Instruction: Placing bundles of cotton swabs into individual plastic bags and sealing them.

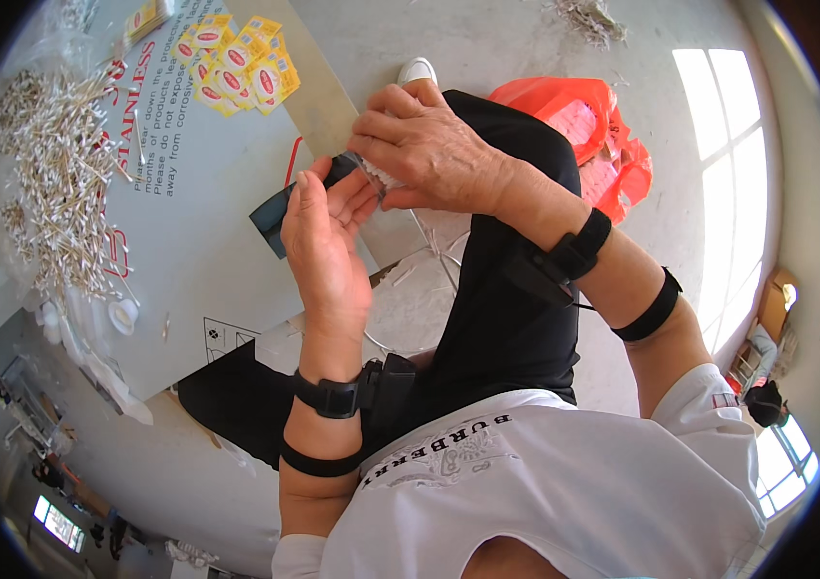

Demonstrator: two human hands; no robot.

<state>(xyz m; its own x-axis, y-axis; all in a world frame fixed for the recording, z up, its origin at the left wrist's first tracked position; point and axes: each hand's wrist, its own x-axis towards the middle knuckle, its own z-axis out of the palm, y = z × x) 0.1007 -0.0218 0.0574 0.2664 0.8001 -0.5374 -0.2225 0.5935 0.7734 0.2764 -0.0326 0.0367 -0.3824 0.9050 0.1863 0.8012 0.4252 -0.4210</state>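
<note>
Cotton swabs with white tips show in a small clear plastic bag point(380, 175) held between my two hands, over the table's edge. My right hand point(426, 147) is closed round the bag from above, its fingers bent and its thumb underneath. My left hand point(328, 253) faces palm up, thumb raised, with its curled fingers against the bag's near side. Most of the bag is hidden by my fingers. Behind my left hand, a dark teal, shiny flat piece point(271, 224) lies at the table's edge; its kind cannot be told.
A large heap of loose cotton swabs point(63, 174) lies in clear plastic on the table point(207, 203) at left. Several yellow and white printed cards point(239, 66) are spread at the far side. A red plastic bag point(613, 145) stands on the floor beyond my right knee.
</note>
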